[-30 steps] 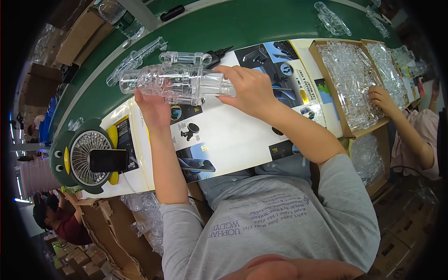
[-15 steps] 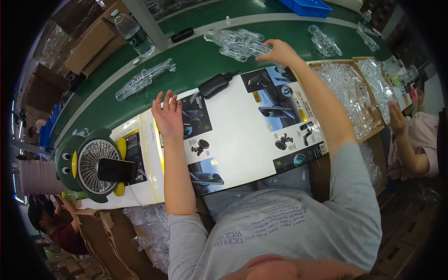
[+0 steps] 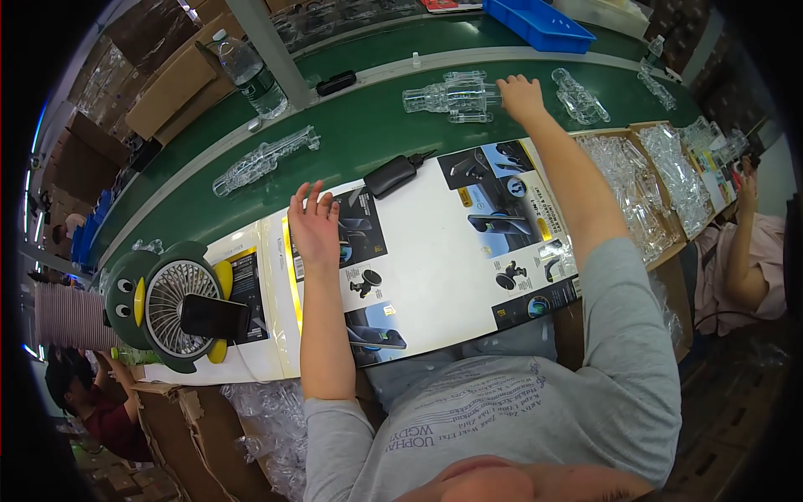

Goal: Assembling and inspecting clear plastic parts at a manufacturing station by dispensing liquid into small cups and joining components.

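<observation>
Out on the green belt (image 3: 368,138) our right hand (image 3: 520,94) now rests open beside the clear plastic tray stack (image 3: 452,94) — held up a second ago, so it's been set down — while our left hand (image 3: 314,224) lies spread, empty, on the printed cardboard sheet (image 3: 427,251).

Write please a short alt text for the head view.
A person's right hand touches a clear plastic tray on a green conveyor belt, while the left hand rests flat on a printed white sheet; a green fan stands to the left.
</observation>
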